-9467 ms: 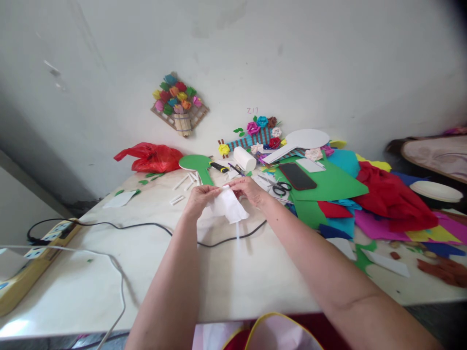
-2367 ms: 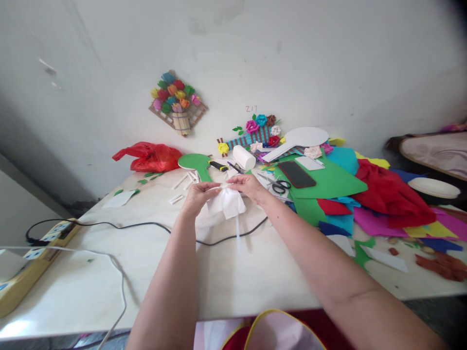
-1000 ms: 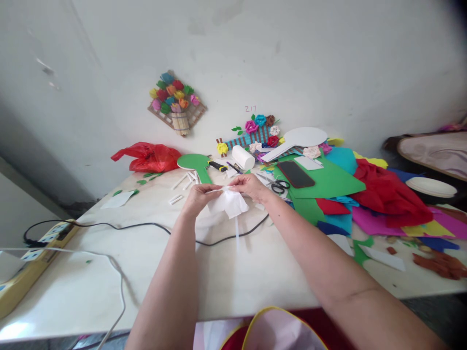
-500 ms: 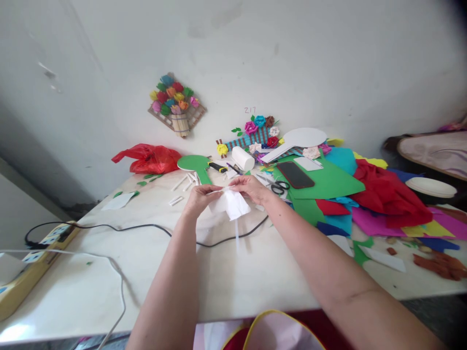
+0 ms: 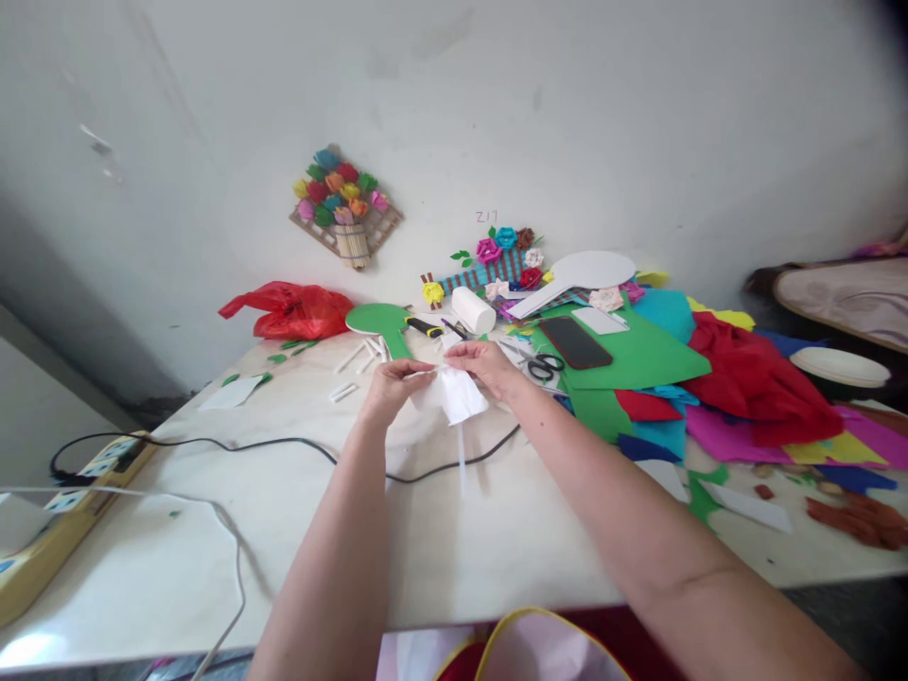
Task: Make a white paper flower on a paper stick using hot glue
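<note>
Between my two hands hangs a piece of thin white paper (image 5: 462, 397), held above the table. My left hand (image 5: 397, 386) pinches its upper left edge between thumb and fingers. At the top right, my right hand (image 5: 486, 364) pinches the same paper, its fingertips close to the left ones. A narrow white strip (image 5: 462, 459) dangles below the paper. Just beyond my right hand lie black-handled scissors (image 5: 545, 367). A green paddle-shaped card (image 5: 375, 320) and a black and yellow cutter (image 5: 424, 327) lie past my left hand.
A phone (image 5: 576, 341) rests on green sheets, with crumpled red paper (image 5: 762, 378) farther right. A white roll (image 5: 473, 310) lies near the wall. A black cable (image 5: 284, 440) crosses the table from a power strip (image 5: 85, 515). A red bag (image 5: 302, 310) sits back left.
Both hands keep their pinch on the white paper, with barely any movement. The whole view has shifted very slightly.
</note>
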Tool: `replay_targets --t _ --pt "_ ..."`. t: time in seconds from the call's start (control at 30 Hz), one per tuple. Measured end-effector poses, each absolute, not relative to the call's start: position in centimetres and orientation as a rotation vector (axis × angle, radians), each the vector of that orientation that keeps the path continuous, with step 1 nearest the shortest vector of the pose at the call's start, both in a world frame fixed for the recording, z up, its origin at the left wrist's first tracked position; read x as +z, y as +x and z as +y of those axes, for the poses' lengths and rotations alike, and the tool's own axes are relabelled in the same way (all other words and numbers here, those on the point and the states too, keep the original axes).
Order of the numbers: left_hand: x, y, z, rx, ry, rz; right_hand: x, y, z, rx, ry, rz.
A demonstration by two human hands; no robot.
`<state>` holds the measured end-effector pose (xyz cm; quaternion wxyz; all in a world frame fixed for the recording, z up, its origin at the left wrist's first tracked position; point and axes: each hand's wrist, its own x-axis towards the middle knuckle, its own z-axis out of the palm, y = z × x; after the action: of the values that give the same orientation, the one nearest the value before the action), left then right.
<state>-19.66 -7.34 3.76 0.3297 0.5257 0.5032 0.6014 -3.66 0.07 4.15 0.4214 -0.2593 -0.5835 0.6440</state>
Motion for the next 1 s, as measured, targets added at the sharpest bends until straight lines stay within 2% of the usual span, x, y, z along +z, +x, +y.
replay_targets --t 0.57,0.83,1.0 --pt "4.4 -19.8 -7.8 1.49 1.37 1.226 4.0 -3.8 0.1 1.428 -0.624 -1.731" --pt "4.9 -20.0 -8.3 1.218 1.411 1.321 4.4 -3.7 0.0 1.32 -0.586 -1.805" --pt "5.0 -20.0 -8.4 1.218 1.438 1.38 4.5 -3.5 0.3 1.304 -0.593 -1.801"
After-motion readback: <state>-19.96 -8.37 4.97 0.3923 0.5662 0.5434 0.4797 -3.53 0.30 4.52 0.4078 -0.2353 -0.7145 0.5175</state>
